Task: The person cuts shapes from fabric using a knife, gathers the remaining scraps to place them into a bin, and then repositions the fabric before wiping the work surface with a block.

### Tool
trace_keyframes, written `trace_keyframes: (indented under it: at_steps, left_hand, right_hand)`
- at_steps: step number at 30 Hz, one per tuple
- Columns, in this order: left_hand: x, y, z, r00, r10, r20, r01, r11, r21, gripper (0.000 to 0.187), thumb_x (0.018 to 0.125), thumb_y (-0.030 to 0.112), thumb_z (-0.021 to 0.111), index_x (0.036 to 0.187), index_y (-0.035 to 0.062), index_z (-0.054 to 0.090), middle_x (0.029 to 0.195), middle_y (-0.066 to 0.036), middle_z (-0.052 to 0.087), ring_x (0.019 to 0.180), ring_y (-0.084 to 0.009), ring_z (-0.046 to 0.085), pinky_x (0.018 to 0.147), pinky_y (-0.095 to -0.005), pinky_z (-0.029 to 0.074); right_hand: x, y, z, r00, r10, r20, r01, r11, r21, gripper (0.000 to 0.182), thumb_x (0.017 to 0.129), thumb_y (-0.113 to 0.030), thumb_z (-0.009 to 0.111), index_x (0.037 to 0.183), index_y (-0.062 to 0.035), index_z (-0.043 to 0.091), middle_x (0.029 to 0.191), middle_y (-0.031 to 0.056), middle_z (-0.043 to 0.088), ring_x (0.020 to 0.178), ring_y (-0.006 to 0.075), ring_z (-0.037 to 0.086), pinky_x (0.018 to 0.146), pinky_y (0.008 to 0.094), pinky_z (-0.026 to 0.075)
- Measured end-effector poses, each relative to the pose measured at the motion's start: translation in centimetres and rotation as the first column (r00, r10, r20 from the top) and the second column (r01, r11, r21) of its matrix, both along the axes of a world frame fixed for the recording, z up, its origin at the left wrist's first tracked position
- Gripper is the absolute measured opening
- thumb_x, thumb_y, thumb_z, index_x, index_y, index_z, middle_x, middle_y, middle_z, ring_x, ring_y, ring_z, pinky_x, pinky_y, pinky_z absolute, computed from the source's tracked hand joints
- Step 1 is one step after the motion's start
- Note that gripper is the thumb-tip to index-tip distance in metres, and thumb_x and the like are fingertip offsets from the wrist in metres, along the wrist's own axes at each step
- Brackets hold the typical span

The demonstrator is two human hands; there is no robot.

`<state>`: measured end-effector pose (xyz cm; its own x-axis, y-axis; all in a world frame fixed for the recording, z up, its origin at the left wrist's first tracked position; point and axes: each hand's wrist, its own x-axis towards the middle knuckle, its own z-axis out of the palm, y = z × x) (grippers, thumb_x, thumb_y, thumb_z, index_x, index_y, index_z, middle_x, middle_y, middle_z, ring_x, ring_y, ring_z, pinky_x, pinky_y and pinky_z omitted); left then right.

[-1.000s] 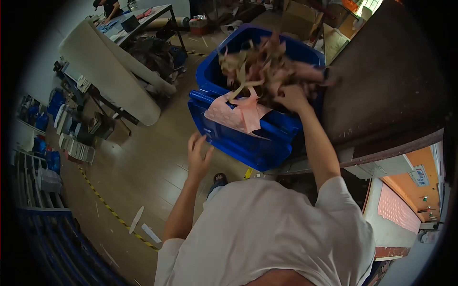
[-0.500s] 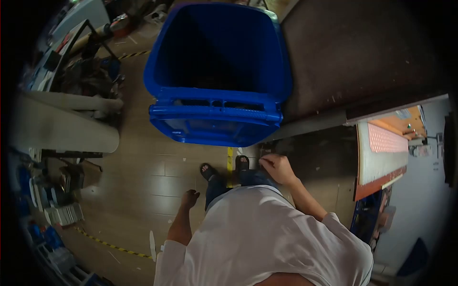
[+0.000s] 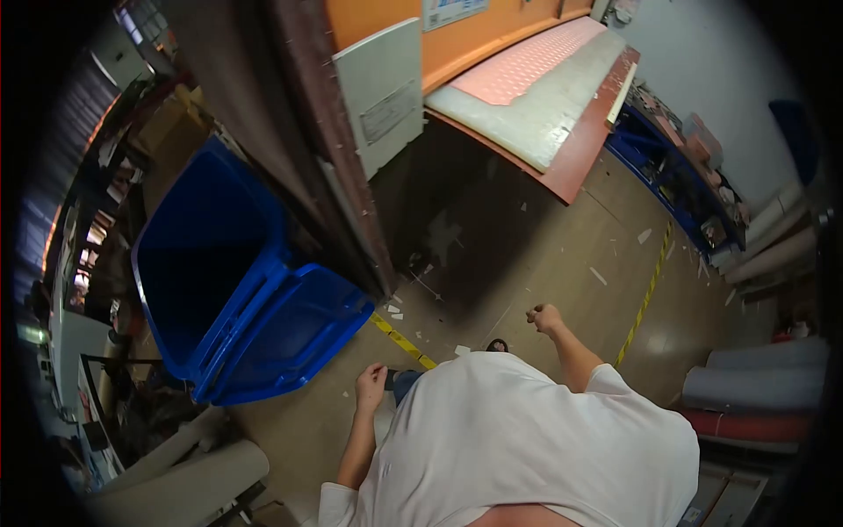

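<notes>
My left hand (image 3: 371,386) hangs low beside my body, its fingers loosely curled, with nothing visible in them. It is nearest to the blue wheeled bin (image 3: 281,342), which stands open ahead on the left with its lid folded back; the inside is dark. Out over the floor, my right hand (image 3: 546,318) is held with bent fingers, also showing nothing in it. Neither hand touches anything. Ahead and to the right stands an orange machine (image 3: 378,22) with a table (image 3: 536,149) carrying a pink dotted sheet (image 3: 518,66).
A dark upright panel (image 3: 351,202) separates the bin from the machine. Yellow floor tape (image 3: 645,294) and paper scraps (image 3: 597,276) lie on the floor. Blue shelving (image 3: 654,171) lines the right wall, with rolls (image 3: 755,386) nearer. More rolls (image 3: 202,483) lie at lower left.
My view has turned right: the bin has shifted from the centre to the left, and the machine with its table has come into the upper middle. Both hands have swung and remain without a visible object.
</notes>
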<state>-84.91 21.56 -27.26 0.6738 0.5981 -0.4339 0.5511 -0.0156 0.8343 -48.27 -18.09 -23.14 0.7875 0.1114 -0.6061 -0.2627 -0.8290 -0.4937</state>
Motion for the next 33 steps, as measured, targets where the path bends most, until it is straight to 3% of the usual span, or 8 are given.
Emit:
trace_keyframes:
  at_steps: [1, 5, 10, 16, 20, 25, 29, 33]
  left_hand:
    - [2.2, -1.4, 0.2, 0.998, -0.043, 0.037, 0.041, 0.997, 0.060, 0.033, 0.094, 0.024, 0.070, 0.115, -0.0014, 0.069, 0.101, -0.015, 0.072, 0.090, -0.0222, 0.071, 0.078, -0.0324, 0.055]
    - [16.9, -9.1, 11.6, 0.957, -0.240, 0.166, 0.190, 0.944, 0.269, 0.028, 0.094, 0.019, 0.069, 0.113, -0.0007, 0.068, 0.101, -0.012, 0.070, 0.086, -0.0203, 0.069, 0.077, -0.0305, 0.054]
    - [30.2, -17.7, 21.5, 0.805, -0.386, 0.451, 0.190, 0.887, 0.420, 0.018, 0.094, 0.008, 0.066, 0.110, -0.0004, 0.069, 0.104, -0.011, 0.069, 0.086, -0.0195, 0.067, 0.078, -0.0294, 0.053]
    - [42.1, -22.9, 30.6, 0.584, -0.665, 0.465, 0.328, 0.718, 0.614, 0.023, 0.092, 0.008, 0.068, 0.114, 0.0010, 0.068, 0.115, -0.015, 0.068, 0.102, -0.0286, 0.069, 0.084, -0.0329, 0.055]
    - [52.2, -25.1, 33.1, 0.506, -0.790, 0.347, 0.300, 0.538, 0.788, 0.028, 0.092, 0.014, 0.069, 0.117, 0.0017, 0.068, 0.122, -0.017, 0.066, 0.112, -0.0348, 0.064, 0.094, -0.0381, 0.051]
    - [68.2, -27.3, 33.4, 0.477, -0.848, 0.233, 0.262, 0.390, 0.883, 0.028, 0.094, 0.023, 0.065, 0.114, 0.0039, 0.069, 0.127, -0.017, 0.065, 0.115, -0.0369, 0.061, 0.097, -0.0432, 0.049]
    - [82.6, -27.5, 32.3, 0.583, -0.795, 0.166, 0.171, 0.320, 0.932, 0.031, 0.093, 0.027, 0.066, 0.115, 0.0063, 0.071, 0.125, -0.018, 0.066, 0.116, -0.0373, 0.060, 0.099, -0.0448, 0.049]
    - [96.0, -25.6, 30.2, 0.743, -0.660, 0.110, 0.128, 0.302, 0.945, 0.035, 0.091, 0.030, 0.068, 0.119, 0.0086, 0.071, 0.129, -0.017, 0.064, 0.121, -0.0365, 0.058, 0.100, -0.0480, 0.046]
  right_hand:
    - [-0.4, -2.6, -0.5, 0.999, -0.047, -0.003, 0.047, 0.998, 0.028, 0.031, 0.088, -0.031, 0.068, 0.094, -0.0022, 0.077, 0.082, 0.0109, 0.076, 0.072, 0.0226, 0.072, 0.070, 0.0372, 0.058]
    - [-1.5, -12.6, -3.3, 0.983, -0.133, -0.130, 0.138, 0.990, 0.028, 0.031, 0.089, -0.029, 0.067, 0.096, 0.0009, 0.076, 0.088, 0.0120, 0.076, 0.075, 0.0235, 0.071, 0.069, 0.0364, 0.058]
    - [-1.6, -23.3, -2.6, 0.919, -0.306, -0.247, 0.325, 0.945, 0.038, 0.031, 0.094, -0.024, 0.064, 0.106, 0.0046, 0.071, 0.099, 0.0143, 0.075, 0.087, 0.0248, 0.070, 0.070, 0.0398, 0.059]
    - [2.4, -28.0, -3.7, 0.802, -0.511, -0.309, 0.587, 0.768, 0.256, 0.027, 0.095, -0.023, 0.063, 0.107, 0.0019, 0.066, 0.092, 0.0096, 0.070, 0.067, 0.0135, 0.057, 0.060, 0.0324, 0.055]
    - [8.3, -27.6, 0.3, 0.760, -0.548, -0.349, 0.649, 0.616, 0.446, 0.023, 0.097, -0.022, 0.063, 0.106, -0.0009, 0.065, 0.089, 0.0051, 0.069, 0.067, 0.0080, 0.054, 0.058, 0.0255, 0.053]
    - [20.9, -30.7, 4.6, 0.781, -0.555, -0.286, 0.593, 0.517, 0.617, 0.027, 0.097, -0.024, 0.064, 0.111, -0.0010, 0.067, 0.092, 0.0038, 0.070, 0.069, 0.0057, 0.056, 0.061, 0.0246, 0.054]
    - [34.9, -33.1, 12.9, 0.774, -0.614, -0.156, 0.535, 0.502, 0.680, 0.026, 0.100, -0.023, 0.062, 0.115, -0.0012, 0.065, 0.096, 0.0058, 0.070, 0.069, 0.0060, 0.057, 0.063, 0.0256, 0.057]
    - [47.0, -35.0, 18.8, 0.784, -0.594, -0.181, 0.482, 0.398, 0.780, 0.028, 0.102, -0.022, 0.059, 0.119, -0.0004, 0.062, 0.102, 0.0089, 0.071, 0.074, 0.0077, 0.063, 0.068, 0.0276, 0.059]
